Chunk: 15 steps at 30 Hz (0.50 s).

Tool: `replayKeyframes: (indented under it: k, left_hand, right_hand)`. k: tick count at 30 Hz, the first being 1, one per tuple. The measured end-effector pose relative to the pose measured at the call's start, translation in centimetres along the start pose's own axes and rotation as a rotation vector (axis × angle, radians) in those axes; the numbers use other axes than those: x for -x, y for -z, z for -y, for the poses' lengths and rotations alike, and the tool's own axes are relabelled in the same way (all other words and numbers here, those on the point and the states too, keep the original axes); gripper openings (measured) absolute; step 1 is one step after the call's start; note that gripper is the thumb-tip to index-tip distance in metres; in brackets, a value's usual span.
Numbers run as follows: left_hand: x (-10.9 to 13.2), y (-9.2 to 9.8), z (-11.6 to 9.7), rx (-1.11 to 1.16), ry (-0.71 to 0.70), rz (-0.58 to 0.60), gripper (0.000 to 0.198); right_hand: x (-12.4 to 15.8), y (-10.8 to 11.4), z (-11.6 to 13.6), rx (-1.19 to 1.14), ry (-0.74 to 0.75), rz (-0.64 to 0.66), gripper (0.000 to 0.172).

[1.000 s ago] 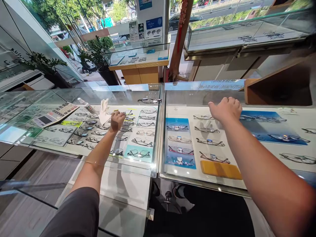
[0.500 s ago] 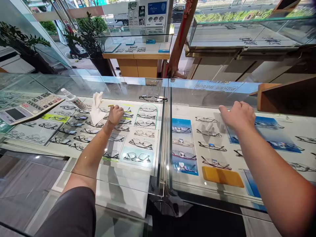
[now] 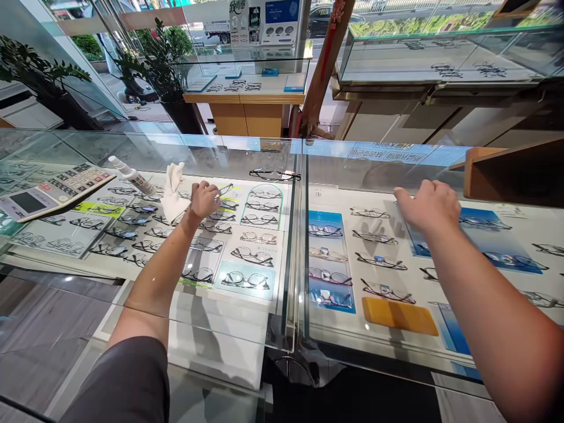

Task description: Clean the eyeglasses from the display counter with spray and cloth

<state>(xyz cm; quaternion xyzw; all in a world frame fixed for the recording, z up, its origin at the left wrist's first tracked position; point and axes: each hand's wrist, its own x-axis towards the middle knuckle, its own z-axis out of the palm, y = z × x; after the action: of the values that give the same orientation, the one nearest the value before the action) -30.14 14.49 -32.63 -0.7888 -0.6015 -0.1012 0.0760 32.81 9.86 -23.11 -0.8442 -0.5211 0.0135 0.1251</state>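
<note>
Spectacles (image 3: 225,189) with a thin frame sit pinched in the curled fingers of the left hand (image 3: 205,200), jutting out to the right of the fist just over the glass countertop (image 3: 247,155); a white cloth (image 3: 171,191) lies just left of that grip, with a spray bottle (image 3: 131,175) and a calculator (image 3: 48,191) further left; a black pair of glasses (image 3: 274,174) lies beyond it to the right; the right hand (image 3: 429,205) rests palm down on the glass, well apart, fingers loose and holding nothing.
</note>
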Motion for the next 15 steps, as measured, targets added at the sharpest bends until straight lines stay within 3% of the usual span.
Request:
replayKeyframes:
  k: [6,15]
  left_hand:
    - [-1.4,0.3,-0.8,0.009,0.044,0.002,0.045]
    - [-2.4,-2.7,-1.4,0.042,0.034,0.096,0.039]
  right_hand:
    - [0.7,0.9,0.7,0.023,-0.012,0.026,0.082]
    - [1.5,1.8,1.6,0.055,-0.026,0.044,0.085]
